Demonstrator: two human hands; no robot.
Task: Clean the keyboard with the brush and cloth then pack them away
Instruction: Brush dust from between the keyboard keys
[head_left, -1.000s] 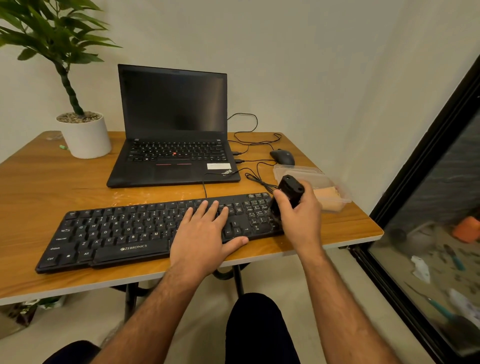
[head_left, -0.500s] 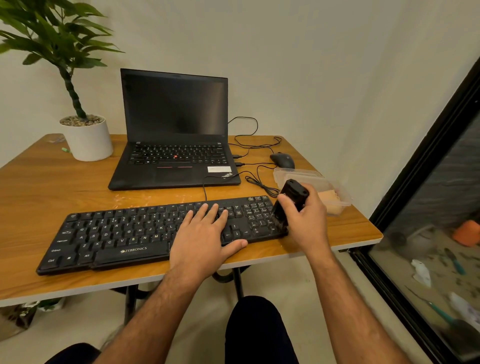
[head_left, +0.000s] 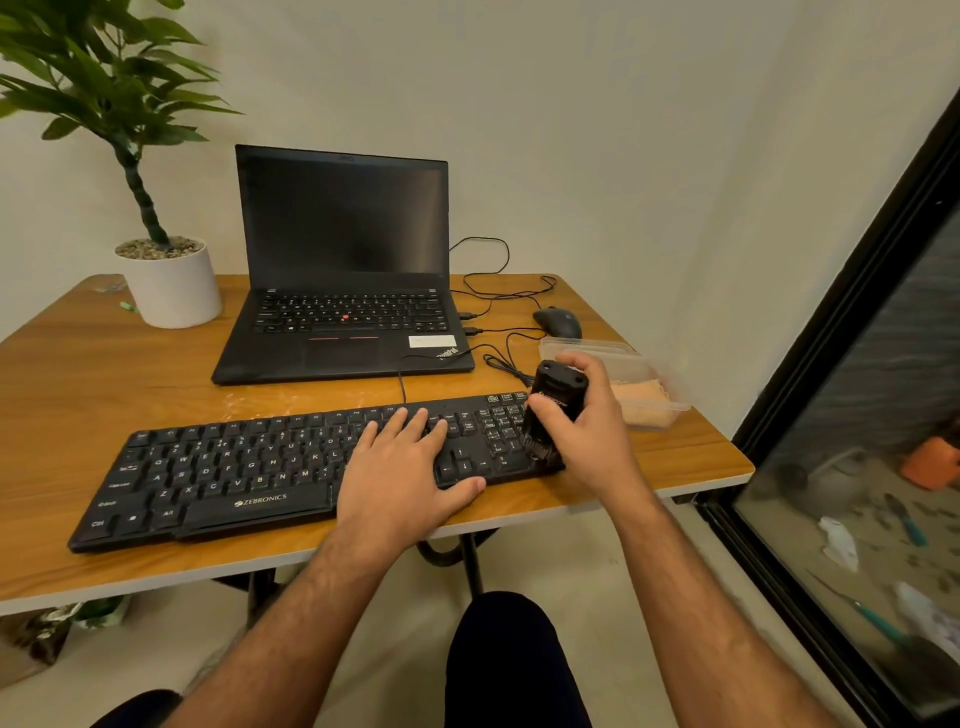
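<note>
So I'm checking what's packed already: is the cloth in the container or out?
In. The orange cloth lies inside the clear plastic container, behind the right hand holding the brush.

Brightness: dim, warm indoor light, even across the wall (head_left: 623, 130).
Shadows: soft, faint beneath the laptop (head_left: 343, 270) and plant pot (head_left: 174, 288).
Glare: pale sheen on the table (head_left: 78, 374) behind the keyboard (head_left: 291, 467).
Distortion: wide-angle bending at the door frame (head_left: 852, 291).
Focus: right-side glass (head_left: 857, 509) murky, smeared.

I see a black flat plastic keyboard (head_left: 270, 467) with white legends, black stubby brush (head_left: 553, 410), orange-brown woodgrain tabletop (head_left: 104, 395), white round pot (head_left: 174, 286).
</note>
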